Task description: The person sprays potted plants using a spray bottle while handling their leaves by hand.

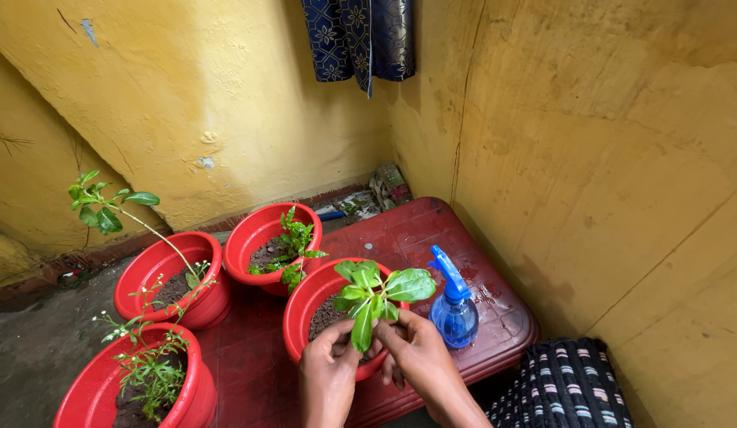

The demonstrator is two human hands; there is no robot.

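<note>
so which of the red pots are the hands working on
The red pot nearest the blue spray bottle: pot at front right, where the left hand and right hand hold its seedling.

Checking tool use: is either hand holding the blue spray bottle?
No: the spray bottle stands alone while both hands touch the plant.

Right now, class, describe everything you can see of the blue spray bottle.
The spray bottle is see-through blue plastic with a rounded body and a brighter blue trigger head pointing up and left. It stands upright on the red plastic table, right of the nearest red pot, close to the right hand. Neither hand touches it.
</note>
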